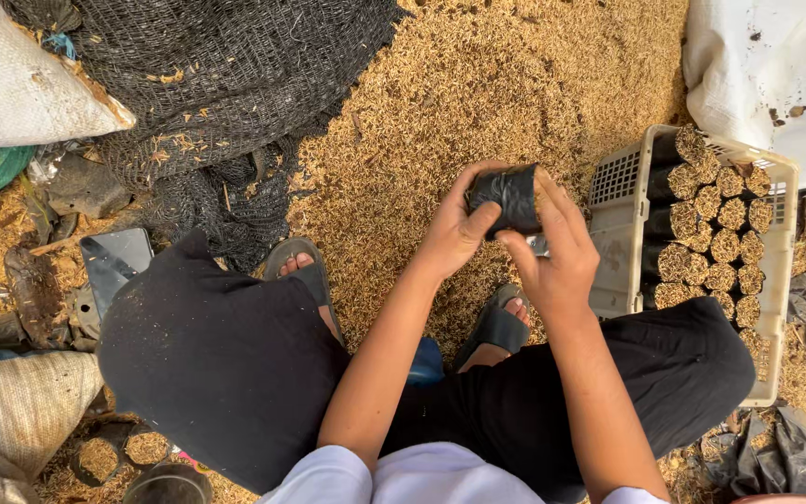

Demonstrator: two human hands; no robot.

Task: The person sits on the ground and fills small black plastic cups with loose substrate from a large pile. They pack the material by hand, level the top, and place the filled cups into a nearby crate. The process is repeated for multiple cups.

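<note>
Both hands met over the husk-covered ground (478, 103), just above the person's sandalled feet. The left hand (454, 229) gripped a small black bag (507, 198), fingers wrapped round its left side w/ the thumb pressed on the front; the right hand (557, 257) held the same bag from the right and below, fingers curled closed against it (something small and pale showed under the right thumb, too small to tell what). The bag sat upright between the two hands, approx. at centre of view, clear of the ground. Just right of the right hand stood a pale plastic crate (619, 252), tilted, packed w/ rows of filled black bags (715, 233) lying on their sides, husk showing at their open ends. A dark phone (116, 259) lay on the ground at left, near the person's left knee. Black netting (216, 84) was heaped at top left, beside a white sack (11, 89); another white sack (767, 65) lay at top right, behind the crate. Loose black bags (795, 448) lay scattered at bottom right, and a woven sack (11, 411) sat at bottom left.
</note>
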